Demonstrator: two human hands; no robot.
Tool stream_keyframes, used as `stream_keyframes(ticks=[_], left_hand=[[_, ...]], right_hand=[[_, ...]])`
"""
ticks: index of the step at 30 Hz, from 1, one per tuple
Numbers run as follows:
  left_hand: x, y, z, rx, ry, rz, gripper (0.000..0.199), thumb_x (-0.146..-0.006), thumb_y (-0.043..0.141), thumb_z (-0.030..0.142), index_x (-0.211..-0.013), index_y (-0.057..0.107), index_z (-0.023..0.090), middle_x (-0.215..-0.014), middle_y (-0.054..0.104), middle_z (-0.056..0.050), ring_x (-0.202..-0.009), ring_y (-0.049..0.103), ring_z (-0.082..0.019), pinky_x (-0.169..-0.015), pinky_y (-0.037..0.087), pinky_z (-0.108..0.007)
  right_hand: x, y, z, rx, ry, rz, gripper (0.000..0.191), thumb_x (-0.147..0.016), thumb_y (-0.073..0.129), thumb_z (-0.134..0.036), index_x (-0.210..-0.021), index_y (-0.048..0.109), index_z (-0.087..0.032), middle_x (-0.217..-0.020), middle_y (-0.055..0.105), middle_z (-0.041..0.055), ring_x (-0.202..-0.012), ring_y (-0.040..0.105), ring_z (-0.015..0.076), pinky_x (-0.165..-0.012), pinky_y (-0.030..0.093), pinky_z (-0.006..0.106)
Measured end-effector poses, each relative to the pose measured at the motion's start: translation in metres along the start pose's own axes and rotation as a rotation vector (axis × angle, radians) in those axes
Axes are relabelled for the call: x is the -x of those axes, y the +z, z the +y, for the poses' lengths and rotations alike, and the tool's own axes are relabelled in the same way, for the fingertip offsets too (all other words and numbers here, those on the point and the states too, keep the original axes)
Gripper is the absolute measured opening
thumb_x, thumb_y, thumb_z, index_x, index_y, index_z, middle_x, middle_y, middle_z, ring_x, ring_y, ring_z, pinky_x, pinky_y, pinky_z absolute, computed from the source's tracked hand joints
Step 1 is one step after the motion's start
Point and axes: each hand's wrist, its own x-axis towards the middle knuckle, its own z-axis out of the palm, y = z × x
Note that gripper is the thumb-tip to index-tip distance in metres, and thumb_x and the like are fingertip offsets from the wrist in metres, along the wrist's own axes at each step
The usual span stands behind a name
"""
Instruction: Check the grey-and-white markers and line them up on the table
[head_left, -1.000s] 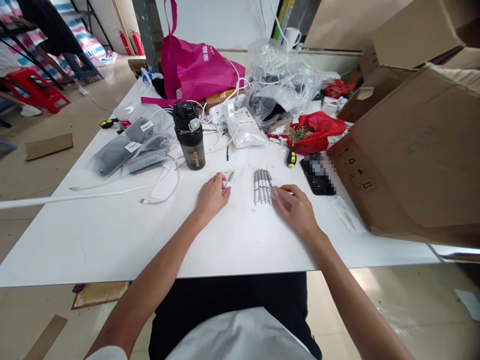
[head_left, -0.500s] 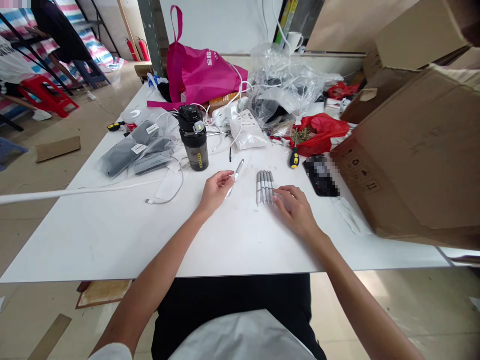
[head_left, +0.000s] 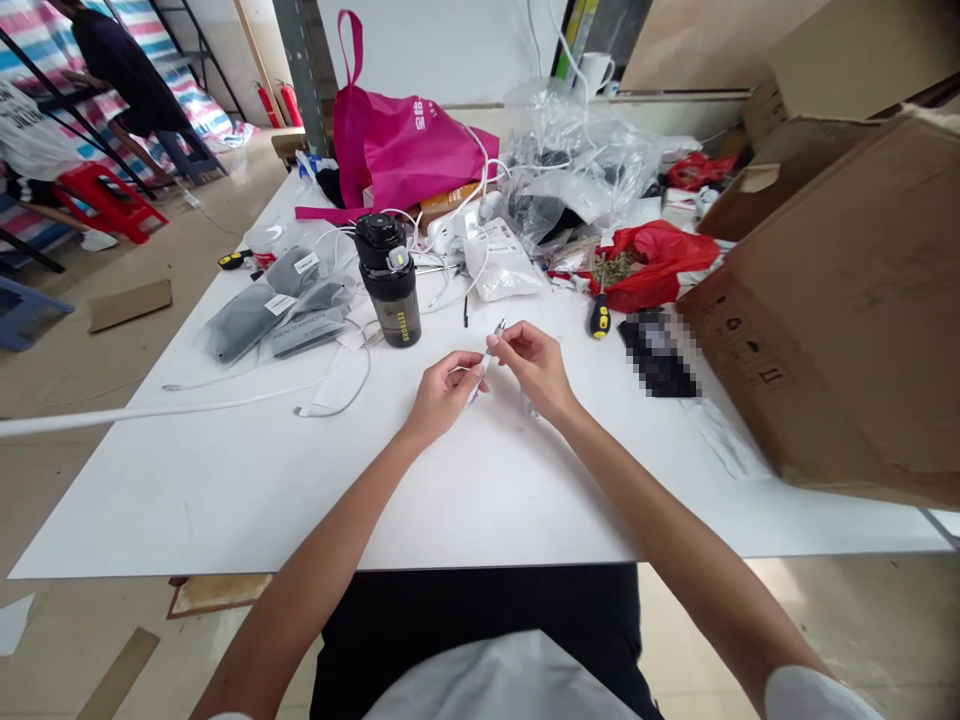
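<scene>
A white and grey pen [head_left: 472, 396] slants upward between my two hands, above the white table [head_left: 465, 500]. The fingers of my left hand [head_left: 442, 398] are closed around its lower part. Near its upper end, the thumb and fingertips of my right hand [head_left: 538, 372] pinch it. Beneath my right hand lie other pens [head_left: 529, 408]; only their ends show, the rest being covered by the hand. A thin black stick [head_left: 466, 310] rests on the table beyond my left hand.
A black bottle [head_left: 390, 290] stands left of the hands, beside bagged grey items [head_left: 247, 320] and cables. To the right are a screwdriver [head_left: 599, 316], a blurred black phone-like object [head_left: 660, 355] and a large cardboard box [head_left: 840, 300]. A pink bag [head_left: 420, 150] sits behind.
My right hand has moved left from the row of pens to the pen in my left hand and now pinches its upper end. The view has shifted slightly.
</scene>
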Motion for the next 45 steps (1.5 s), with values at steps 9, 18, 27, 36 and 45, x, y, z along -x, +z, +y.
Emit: stream_keyframes(ticks=[9,18,27,36,45], left_hand=[[0.002,0.003,-0.005,-0.018,-0.126,-0.022,0.038,-0.078,0.096,0.047,-0.1,0.086,0.018,-0.086,0.082,-0.007,-0.076,0.075,-0.02,-0.073,0.059,-0.034],[0.006,0.007,-0.002,0.247,-0.312,-0.173,0.042,-0.091,0.086,0.052,-0.112,0.085,0.015,-0.1,0.085,-0.013,-0.082,0.082,-0.025,-0.085,0.065,-0.042],[0.008,0.013,-0.005,0.205,-0.281,-0.174,0.042,-0.095,0.082,0.052,-0.116,0.083,0.016,-0.107,0.085,-0.014,-0.084,0.081,-0.023,-0.082,0.062,-0.038],[0.006,0.01,-0.008,0.212,-0.255,-0.173,0.038,-0.096,0.082,0.048,-0.116,0.083,0.017,-0.108,0.085,-0.013,-0.083,0.08,-0.022,-0.082,0.062,-0.038],[0.008,0.012,-0.006,0.195,-0.262,-0.2,0.038,-0.095,0.082,0.049,-0.114,0.081,0.016,-0.111,0.085,-0.014,-0.087,0.081,-0.023,-0.084,0.06,-0.038]], right_hand=[[0.012,-0.012,0.017,-0.18,0.135,0.025,0.037,-0.078,0.097,-0.057,-0.079,0.077,-0.025,-0.088,0.078,0.0027,-0.085,0.072,0.0199,-0.084,0.06,0.036],[0.013,-0.017,0.009,-0.294,0.142,-0.18,0.036,-0.093,0.082,-0.063,-0.102,0.082,-0.028,-0.111,0.079,0.0049,-0.103,0.072,0.022,-0.093,0.061,0.038],[0.01,-0.014,0.004,-0.361,0.188,-0.04,0.051,-0.076,0.097,-0.06,-0.11,0.076,-0.028,-0.1,0.081,0.0038,-0.093,0.074,0.022,-0.087,0.062,0.039],[0.012,-0.013,0.009,-0.353,0.148,-0.023,0.043,-0.08,0.095,-0.058,-0.104,0.077,-0.028,-0.092,0.079,0.0018,-0.087,0.074,0.0204,-0.086,0.062,0.038],[0.011,-0.013,0.009,-0.315,0.168,0.017,0.051,-0.071,0.101,-0.058,-0.1,0.072,-0.027,-0.098,0.08,0.0028,-0.092,0.075,0.0203,-0.082,0.063,0.034]])
